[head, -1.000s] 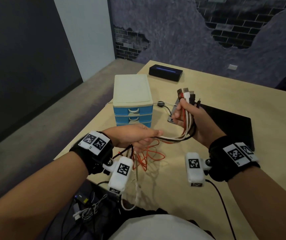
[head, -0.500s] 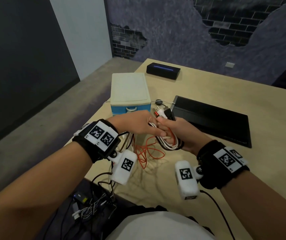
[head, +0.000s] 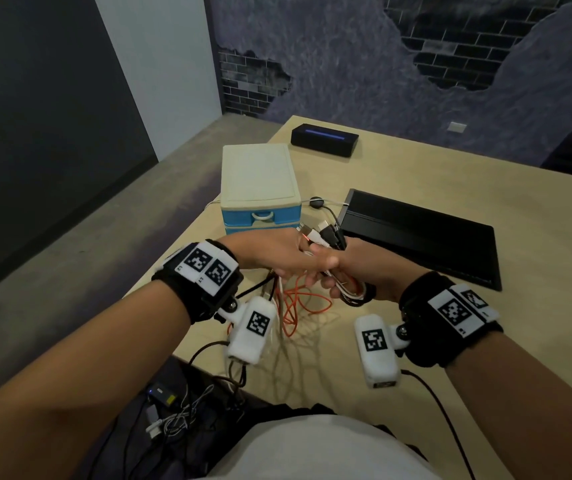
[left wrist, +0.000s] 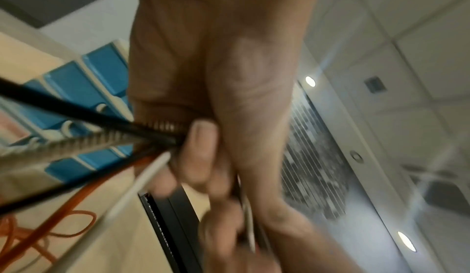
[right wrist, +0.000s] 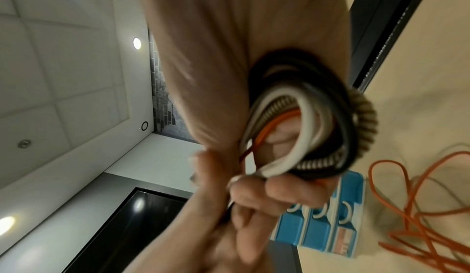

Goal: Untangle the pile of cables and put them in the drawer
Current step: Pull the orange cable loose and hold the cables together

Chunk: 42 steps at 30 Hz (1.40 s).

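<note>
While your two hands meet above the table [head: 416, 341], your right hand [head: 364, 268] grips a looped bunch of cables [head: 350, 292], fingers curled round it. The plugs [head: 326, 233] stick up out of your fist, but you can't tell which plug goes with which cable. Your left hand [head: 270, 252] pinches the same cables where they leave the loop, and its fingers [left wrist: 201, 152] look blurry in the left wrist view. An orange cable [head: 298, 306] hangs down and lies in loose curls on the table. More cables drop past the table edge, and your wrist camera hides part of them. The drawer box [head: 260, 188] stands behind your hands, with its top drawer [head: 262, 218] closed. Your left hand hides the lower drawers. A black flat thing [head: 423, 237] lies beside your right hand.
</note>
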Each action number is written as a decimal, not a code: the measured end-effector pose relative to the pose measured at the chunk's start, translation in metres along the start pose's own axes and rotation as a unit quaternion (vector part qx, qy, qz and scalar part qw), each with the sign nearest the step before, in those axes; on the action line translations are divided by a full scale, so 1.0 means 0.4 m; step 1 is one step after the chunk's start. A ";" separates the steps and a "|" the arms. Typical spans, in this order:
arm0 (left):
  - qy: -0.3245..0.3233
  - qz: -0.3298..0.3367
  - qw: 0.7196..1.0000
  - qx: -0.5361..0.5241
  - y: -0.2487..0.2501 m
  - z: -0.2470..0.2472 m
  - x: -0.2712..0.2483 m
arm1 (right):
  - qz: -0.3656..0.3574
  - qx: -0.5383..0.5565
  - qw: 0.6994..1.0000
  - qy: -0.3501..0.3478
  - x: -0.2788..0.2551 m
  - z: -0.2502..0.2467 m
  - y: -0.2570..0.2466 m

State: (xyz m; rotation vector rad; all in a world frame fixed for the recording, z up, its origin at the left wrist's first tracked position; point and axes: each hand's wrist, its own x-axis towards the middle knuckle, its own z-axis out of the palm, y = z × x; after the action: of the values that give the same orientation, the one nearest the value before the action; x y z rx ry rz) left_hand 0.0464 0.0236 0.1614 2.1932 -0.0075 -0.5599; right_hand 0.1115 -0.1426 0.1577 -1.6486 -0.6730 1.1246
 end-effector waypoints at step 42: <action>-0.055 -0.043 0.917 -0.392 -0.050 0.029 -0.043 | -0.014 0.072 0.997 0.026 0.009 -0.018 0.039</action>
State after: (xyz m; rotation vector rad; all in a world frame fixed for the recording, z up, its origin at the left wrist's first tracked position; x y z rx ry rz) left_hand 0.0228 0.0312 0.1469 1.3815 0.2185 -0.6021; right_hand 0.1183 -0.1479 0.1426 -1.5354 -0.5664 1.0801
